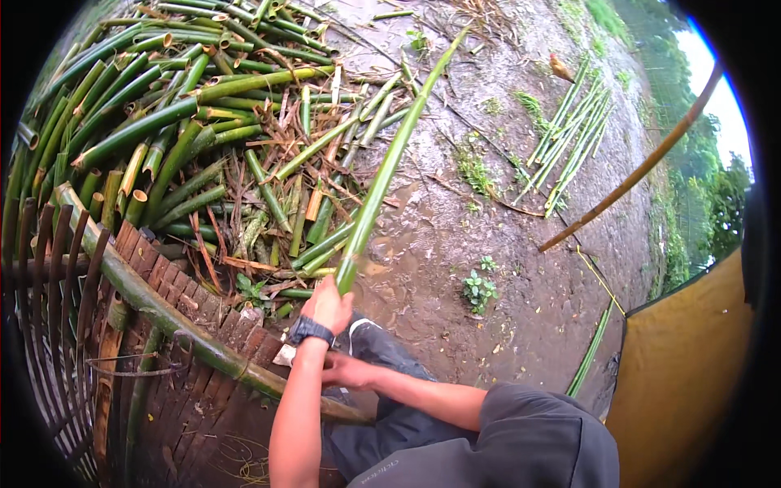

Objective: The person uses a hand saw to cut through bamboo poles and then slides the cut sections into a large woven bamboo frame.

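My left hand (pixel 327 306), with a dark watch on its wrist, grips the near end of a long green bamboo piece (pixel 381 183). The bamboo slants away from me, up and to the right over the muddy ground. Just below, my right hand (pixel 351 372) is curled, partly hidden behind my left wrist. Whatever its fingers close on is out of sight. A small whitish thing (pixel 284 355) shows left of my left wrist, its kind unclear. Beneath my hands a thick bent bamboo pole (pixel 183 327) runs along a low slatted barrier.
Cut green bamboo lengths (pixel 134 122) are heaped at the left, with dry brown sheaths (pixel 281 134) beside them. Thin bamboo strips (pixel 573 134) lie at the far right. A brown pole (pixel 643 167) leans above a tan sheet (pixel 683 358). A small plant (pixel 480 289) grows in the mud.
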`<move>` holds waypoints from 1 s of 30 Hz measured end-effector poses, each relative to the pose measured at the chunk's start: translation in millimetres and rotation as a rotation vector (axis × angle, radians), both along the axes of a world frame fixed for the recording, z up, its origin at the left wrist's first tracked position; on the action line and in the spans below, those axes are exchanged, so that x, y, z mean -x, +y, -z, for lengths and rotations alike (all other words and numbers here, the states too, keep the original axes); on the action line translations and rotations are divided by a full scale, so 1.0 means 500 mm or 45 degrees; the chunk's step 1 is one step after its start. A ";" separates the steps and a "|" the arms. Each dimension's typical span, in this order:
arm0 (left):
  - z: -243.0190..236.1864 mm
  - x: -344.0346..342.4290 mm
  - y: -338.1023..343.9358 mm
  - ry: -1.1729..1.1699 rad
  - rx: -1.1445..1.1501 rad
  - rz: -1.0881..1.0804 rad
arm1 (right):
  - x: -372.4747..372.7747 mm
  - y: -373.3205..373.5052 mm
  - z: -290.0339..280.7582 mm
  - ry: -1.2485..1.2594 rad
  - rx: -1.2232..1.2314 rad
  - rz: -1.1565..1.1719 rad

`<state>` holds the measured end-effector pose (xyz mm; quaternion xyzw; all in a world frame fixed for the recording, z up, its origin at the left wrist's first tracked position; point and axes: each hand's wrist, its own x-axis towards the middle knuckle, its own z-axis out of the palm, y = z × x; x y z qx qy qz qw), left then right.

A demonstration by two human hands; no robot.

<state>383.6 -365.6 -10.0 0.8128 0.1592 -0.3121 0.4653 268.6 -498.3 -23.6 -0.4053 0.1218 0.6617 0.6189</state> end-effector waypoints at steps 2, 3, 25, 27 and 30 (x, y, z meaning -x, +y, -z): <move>-0.020 0.094 0.058 -0.026 0.124 0.010 | 0.005 0.033 -0.086 -0.164 0.049 -0.432; -0.065 0.145 0.102 0.008 0.184 -0.058 | -0.012 0.040 -0.116 -0.271 0.059 -0.785; -0.581 1.339 0.243 0.336 -1.615 -0.581 | -0.540 0.131 0.048 -2.437 0.155 -2.043; -0.579 1.436 0.220 0.417 -1.711 -0.607 | -0.456 0.163 0.064 -2.532 -0.203 -1.937; -0.491 1.357 0.205 0.408 -2.009 -1.607 | -0.378 0.153 0.040 -2.690 -0.174 -1.933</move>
